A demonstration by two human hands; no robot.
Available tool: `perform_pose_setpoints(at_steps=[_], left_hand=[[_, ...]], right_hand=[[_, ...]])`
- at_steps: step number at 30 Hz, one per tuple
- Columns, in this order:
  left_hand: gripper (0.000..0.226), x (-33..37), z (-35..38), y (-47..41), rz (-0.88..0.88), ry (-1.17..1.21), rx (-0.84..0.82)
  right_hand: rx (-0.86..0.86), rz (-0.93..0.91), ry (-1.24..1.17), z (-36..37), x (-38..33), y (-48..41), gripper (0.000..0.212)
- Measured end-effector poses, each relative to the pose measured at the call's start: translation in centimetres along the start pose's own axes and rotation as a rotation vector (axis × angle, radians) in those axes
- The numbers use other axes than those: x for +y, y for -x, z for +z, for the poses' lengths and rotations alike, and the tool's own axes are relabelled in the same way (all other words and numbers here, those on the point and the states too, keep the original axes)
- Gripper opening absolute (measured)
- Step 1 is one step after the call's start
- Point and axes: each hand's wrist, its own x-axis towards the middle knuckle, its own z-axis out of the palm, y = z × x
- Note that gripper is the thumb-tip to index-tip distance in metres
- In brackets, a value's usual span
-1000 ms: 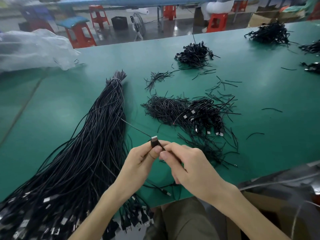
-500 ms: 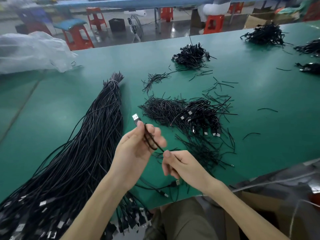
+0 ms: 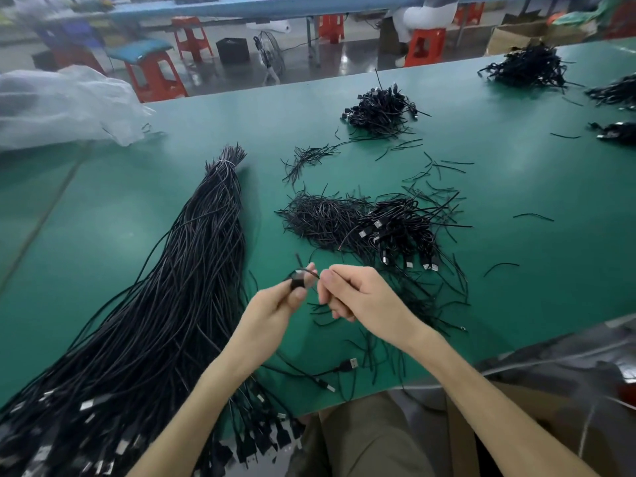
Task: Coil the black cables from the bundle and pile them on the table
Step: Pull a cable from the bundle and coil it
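A long bundle of black cables [image 3: 179, 290] lies on the green table [image 3: 516, 235], tied at its far tip, with plugs spilling over the near edge. My left hand [image 3: 272, 311] pinches a small coiled black cable [image 3: 298, 280] between thumb and fingers. My right hand [image 3: 358, 297] is right beside it, fingers curled and pinching the cable's thin end. Just beyond my hands sits a pile of coiled cables [image 3: 395, 228] with silver plugs showing.
Loose black ties [image 3: 320, 218] lie in a heap left of the pile, with strays scattered around. More cable piles [image 3: 382, 108] sit further back and at the far right [image 3: 526, 67]. A clear plastic bag [image 3: 62, 105] lies at the back left. A loose USB plug [image 3: 349, 364] lies near the front edge.
My left hand dropped lower and the loose loops became a tight small coil. My right hand rose from near the table edge to meet the left hand at the coil.
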Motion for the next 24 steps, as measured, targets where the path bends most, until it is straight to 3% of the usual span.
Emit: perform_pose_setpoints(at_steps=[3,5,9,13,20,24], left_hand=[[0.043,0.4,0.5,0.1,-0.023,0.637,-0.045],[0.045,0.6,0.4,-0.2,-0.009,0.772,-0.066],[0.048,1.0,0.1,-0.6,0.014,0.805,-0.032],[0.053,1.6,-0.4,-0.3,0.044,0.946,-0.09],[0.05,2.0,-0.9,-0.2,0.089,0.675,-0.134],[0.045,1.6,-1.6,0.0,0.135,0.718,-0.235]], right_hand=[[-0.033,-0.021,-0.096,1.8,0.3,0.3,0.036],[-0.029,-0.019,-0.14,2.6,0.6,0.6,0.035],[0.082,-0.037,-0.268,2.2,0.3,0.8,0.035],[0.01,-0.06,-0.119,2.6,0.0,0.8,0.036],[0.002,-0.042,0.027,3.3,-0.3,0.9,0.035],[0.028,-0.016,0.096,2.8,-0.6,1.3,0.038]])
